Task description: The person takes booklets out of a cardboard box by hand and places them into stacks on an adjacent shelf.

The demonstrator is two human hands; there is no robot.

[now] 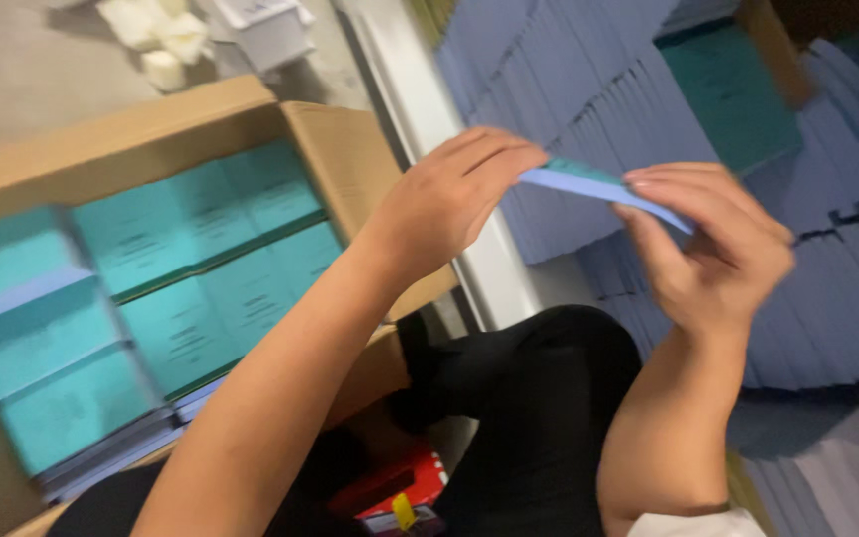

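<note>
Overhead, from the head camera, both hands are raised in front of the person and share one thin flat blue card piece (pixel 603 189), seen nearly edge-on with a teal face along its top. At the card's near end the left hand (pixel 444 204) has its fingers curled over the top edge, pinching it. At the far end, the right hand (pixel 713 254) pinches it too, fingers (pixel 688 184) laid flat along the top and the thumb underneath. The card slopes slightly down toward the right hand and is held in the air, well above everything else.

Below the left forearm sits an open cardboard box (pixel 335 149), filled with teal flat packs (pixel 181 298) laid in rows with blue edges showing. Behind the hands, stacks of blue sheets (pixel 569 80) lean in overlapping layers, with a teal panel (pixel 733 89) among them. Dark trousers (pixel 539 418) fill the lower middle, and a red object (pixel 400 487) lies beside them; its kind cannot be told
</note>
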